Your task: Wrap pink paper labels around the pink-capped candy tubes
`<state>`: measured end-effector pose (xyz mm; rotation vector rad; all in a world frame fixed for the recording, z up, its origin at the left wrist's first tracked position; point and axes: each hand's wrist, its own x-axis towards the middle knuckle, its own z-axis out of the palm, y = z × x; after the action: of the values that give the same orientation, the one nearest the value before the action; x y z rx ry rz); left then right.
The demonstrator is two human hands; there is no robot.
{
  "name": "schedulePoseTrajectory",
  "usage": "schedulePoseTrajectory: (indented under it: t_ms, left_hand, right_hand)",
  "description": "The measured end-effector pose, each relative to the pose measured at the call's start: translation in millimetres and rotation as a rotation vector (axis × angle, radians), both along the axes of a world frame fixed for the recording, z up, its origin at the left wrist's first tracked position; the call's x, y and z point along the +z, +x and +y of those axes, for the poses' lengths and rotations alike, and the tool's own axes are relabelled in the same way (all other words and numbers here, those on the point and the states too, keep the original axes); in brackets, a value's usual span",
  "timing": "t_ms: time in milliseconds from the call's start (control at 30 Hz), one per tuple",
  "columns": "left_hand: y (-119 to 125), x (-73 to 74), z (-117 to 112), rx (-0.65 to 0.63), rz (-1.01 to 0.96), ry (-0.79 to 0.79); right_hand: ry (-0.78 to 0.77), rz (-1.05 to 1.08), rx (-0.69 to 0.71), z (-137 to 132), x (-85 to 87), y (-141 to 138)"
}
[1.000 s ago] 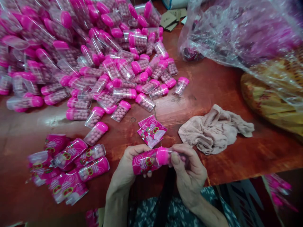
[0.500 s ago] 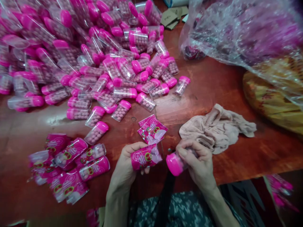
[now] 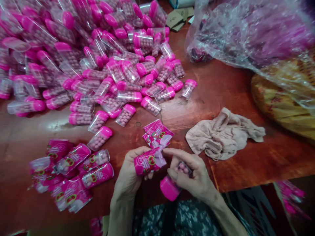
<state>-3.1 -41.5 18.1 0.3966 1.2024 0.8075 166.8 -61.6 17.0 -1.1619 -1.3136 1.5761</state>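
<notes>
My left hand (image 3: 129, 172) is closed around a pink printed sleeve label (image 3: 147, 161), holding it near the table's front edge. My right hand (image 3: 194, 177) grips a clear tube of pink candy balls with a pink cap (image 3: 169, 188), cap pointing down and towards me. Its index finger stretches out to touch the open end of the sleeve. A small stack of flat pink sleeves (image 3: 157, 135) lies on the table just beyond my hands.
A big heap of unlabelled pink-capped tubes (image 3: 98, 59) covers the far left of the red-brown table (image 3: 221, 91). Labelled tubes (image 3: 71, 170) lie at the front left. A crumpled beige cloth (image 3: 222, 134) sits right; plastic bags (image 3: 258, 36) fill the far right.
A second ago the tube was inside the sleeve held by both hands. The right hand pulled the tube out, turned it cap-down, and moved back towards the sleeve.
</notes>
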Motion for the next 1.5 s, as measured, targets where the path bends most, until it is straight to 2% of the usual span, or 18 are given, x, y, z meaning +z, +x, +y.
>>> schedulePoseTrajectory:
  t_ms: [167,367,533,667,900,1067,1167,1333,1400,1500]
  left_hand:
    - [0.4,0.1,-0.1,0.003,0.007,-0.004]
    - [-0.3,-0.2,-1.6,0.047,0.012,0.012]
    - [0.6,1.1,-2.1,0.024,0.003,0.008]
    - [1.5,2.6,-1.2,0.015,0.056,-0.006]
    - [1.7,3.6,-0.7,0.075,0.077,0.025]
    - [2.4,4.4,-1.1,0.041,0.061,0.025]
    - [2.5,4.6,-1.7,-0.004,0.103,0.079]
    - [0.2,6.2,-0.6,-0.216,0.178,0.301]
    - [-0.6,6.0,0.1,-0.197,0.22,0.404]
    - [0.3,4.0,-0.6,-0.076,0.29,0.473]
  right_hand:
    - [0.038,-0.033,0.053,2.0,0.1,0.1]
    - [0.2,-0.133,0.088,1.0,3.7,-1.6]
    - [0.06,-0.183,0.112,2.5,6.9,-6.8]
    - [-0.014,-0.131,0.114,2.1,11.2,-7.1]
    - [0.066,-0.152,0.088,-2.4,16.9,-6.2]
    - [0.012,-0.111,0.076,-3.4,15.7,-4.3]
    - [-0.086,-0.003,0.067,-2.8,13.0,-1.2]
    - [-0.123,0.067,0.04,-0.6,14.1,0.0]
    - [-0.109,0.024,0.041,-0.5,15.8,-0.7]
    - [-0.121,-0.015,0.062,-2.6,17.0,-1.3]
